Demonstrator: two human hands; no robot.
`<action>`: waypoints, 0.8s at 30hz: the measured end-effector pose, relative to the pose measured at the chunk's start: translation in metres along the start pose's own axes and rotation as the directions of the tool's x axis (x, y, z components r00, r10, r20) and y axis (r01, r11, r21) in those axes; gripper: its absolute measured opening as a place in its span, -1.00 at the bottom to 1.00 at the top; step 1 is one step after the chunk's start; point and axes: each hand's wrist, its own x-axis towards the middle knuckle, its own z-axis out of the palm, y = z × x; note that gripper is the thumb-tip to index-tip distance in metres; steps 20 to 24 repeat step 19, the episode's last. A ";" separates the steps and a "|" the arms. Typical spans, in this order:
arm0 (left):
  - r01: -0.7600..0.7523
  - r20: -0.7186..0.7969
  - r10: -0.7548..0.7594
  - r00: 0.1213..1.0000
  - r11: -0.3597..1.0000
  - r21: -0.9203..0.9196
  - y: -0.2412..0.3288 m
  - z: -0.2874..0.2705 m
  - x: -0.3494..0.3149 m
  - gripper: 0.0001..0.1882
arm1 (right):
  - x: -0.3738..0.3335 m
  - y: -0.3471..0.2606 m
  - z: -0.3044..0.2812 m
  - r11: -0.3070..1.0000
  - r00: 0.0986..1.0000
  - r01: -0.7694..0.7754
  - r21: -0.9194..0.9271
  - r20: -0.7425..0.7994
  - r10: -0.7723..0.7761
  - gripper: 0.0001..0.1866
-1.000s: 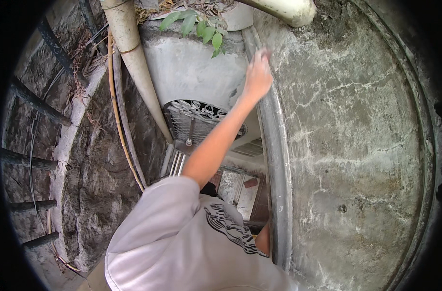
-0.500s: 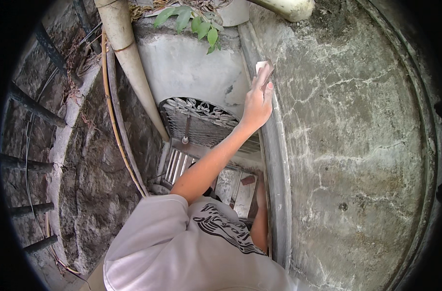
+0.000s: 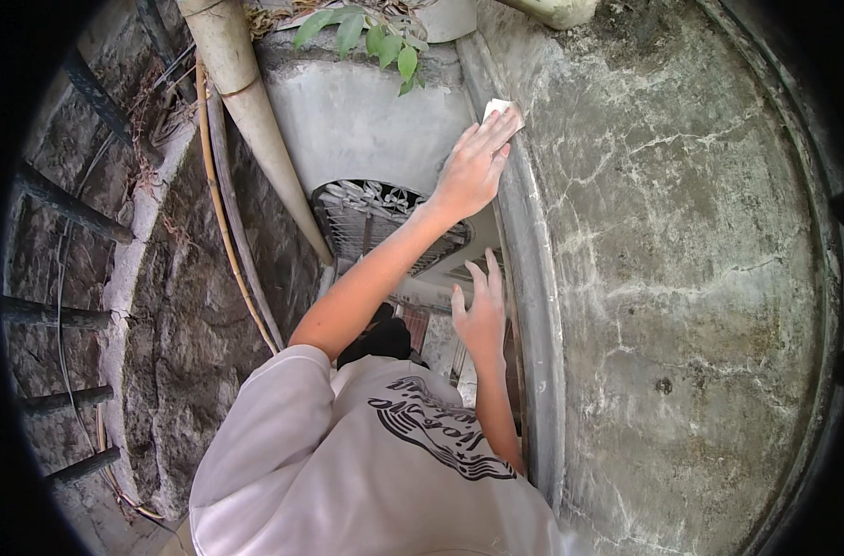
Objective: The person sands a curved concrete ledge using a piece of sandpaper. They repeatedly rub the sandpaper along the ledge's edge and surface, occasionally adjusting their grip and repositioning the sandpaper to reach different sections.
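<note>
My left hand (image 3: 473, 167) reaches up and away, its fingers closed over a small folded white sheet (image 3: 499, 107). That sheet looks like paper or sandpaper; I cannot tell which. It lies against the top part of a smooth grey raised strip (image 3: 533, 269) that edges the weathered wall on the right. Lower down, beside the same strip, my right hand (image 3: 482, 320) is raised with its fingers apart and nothing in it. Pale dust shows on the fingers of both hands.
The stained, cracked wall (image 3: 672, 278) fills the right side. On the left run a thick pipe (image 3: 241, 102), thin bent poles (image 3: 220, 204), a rough stone wall (image 3: 181, 371) and dark bars (image 3: 60, 315). Leaves (image 3: 375, 42) hang at the top. A metal grille (image 3: 366, 232) lies below.
My right hand has come up into view from low beside the strip. My left hand has shifted slightly up and left, with the white sheet lying flatter under its fingers.
</note>
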 end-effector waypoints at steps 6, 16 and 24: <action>-0.047 0.014 0.047 0.999 0.998 0.029 0.005 -0.006 0.002 -0.52 | 0.014 -0.011 -0.025 0.991 0.994 0.085 0.108 0.056 -0.091 -0.50; 0.086 -0.069 -0.071 0.995 0.961 0.263 0.013 0.003 0.027 -0.57 | -0.006 0.072 0.038 0.422 0.747 -0.631 0.650 0.364 0.557 -0.33; 0.192 -0.074 -0.186 0.980 0.979 0.074 0.005 0.007 0.042 -0.57 | -0.016 0.115 0.040 0.818 0.836 -0.547 0.177 0.078 0.542 -0.29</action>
